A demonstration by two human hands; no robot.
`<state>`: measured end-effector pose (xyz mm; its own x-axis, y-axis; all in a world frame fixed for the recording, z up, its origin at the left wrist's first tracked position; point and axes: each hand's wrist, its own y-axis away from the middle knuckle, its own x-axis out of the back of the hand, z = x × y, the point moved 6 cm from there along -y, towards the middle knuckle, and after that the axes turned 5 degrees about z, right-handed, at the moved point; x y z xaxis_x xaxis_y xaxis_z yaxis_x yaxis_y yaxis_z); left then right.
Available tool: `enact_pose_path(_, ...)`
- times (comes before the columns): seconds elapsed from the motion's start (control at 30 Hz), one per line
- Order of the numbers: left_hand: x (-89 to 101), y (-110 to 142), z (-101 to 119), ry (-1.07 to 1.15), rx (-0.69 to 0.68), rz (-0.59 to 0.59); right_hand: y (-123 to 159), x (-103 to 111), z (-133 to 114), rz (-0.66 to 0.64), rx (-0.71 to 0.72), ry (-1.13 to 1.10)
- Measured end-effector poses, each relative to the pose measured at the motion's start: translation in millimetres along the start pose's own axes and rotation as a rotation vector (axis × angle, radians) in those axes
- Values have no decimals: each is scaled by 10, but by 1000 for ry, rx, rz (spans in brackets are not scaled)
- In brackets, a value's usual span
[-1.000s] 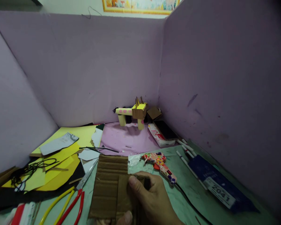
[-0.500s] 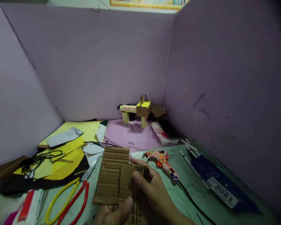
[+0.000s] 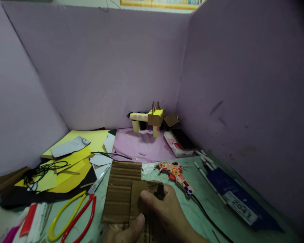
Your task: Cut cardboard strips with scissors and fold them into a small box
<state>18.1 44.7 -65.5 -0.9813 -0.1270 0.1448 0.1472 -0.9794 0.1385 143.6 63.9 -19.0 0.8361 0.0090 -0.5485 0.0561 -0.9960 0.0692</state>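
A brown corrugated cardboard piece (image 3: 119,197), made of overlapping strips, is held low in front of me by both hands. My left hand (image 3: 128,233) grips its lower edge, thumb on top and fingers beneath. Along the right side, my right hand (image 3: 164,209) pinches it with the thumb pressed on the smoother flap. A small black piece (image 3: 159,191) sticks up beside the right fingers; whether it is attached to the cardboard I cannot tell. To the left lie scissors (image 3: 91,195) with one yellow and one red handle. A flower-patterned glue gun (image 3: 177,175) rests to the right.
A yellow paper animal figure (image 3: 144,119) stands at the back. Yellow paper sheets (image 3: 73,175) and black cord (image 3: 42,173) lie left, with markers (image 3: 31,221) nearer. On the right are a phone (image 3: 183,139), white sticks (image 3: 202,172) and a blue packet (image 3: 243,199). Purple panels (image 3: 103,67) enclose the table.
The cardboard has shifted slightly down and turned a little. My right fingers have slid back from its upper edge, uncovering more of the flap's top edge. Both hands keep their hold.
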Motion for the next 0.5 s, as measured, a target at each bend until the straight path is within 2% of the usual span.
enact_pose_path(0.1,-16,26,69,5,-15,-36,10,-66,9,-72,-5,-80)
enact_pose_path(0.23,-10,17,127,-34,5,-56,1,-99,109,-80,-60,-132)
enact_pose_path(0.3,-33,8,164,30,21,-94,-6,-99,122,-88,-71,-150)
enact_pose_path(0.37,-115,28,187,178,107,-213,-22,-56,80,-59,-60,-142)
enact_pose_path(0.4,-181,59,181,271,206,-307,-40,-9,46,-18,-57,-123)
enact_pose_path(0.47,-302,144,182,364,375,-490,-98,124,-8,96,-92,-63)
enact_pose_path(0.5,-343,181,187,376,428,-558,-134,225,-2,196,-158,-63)
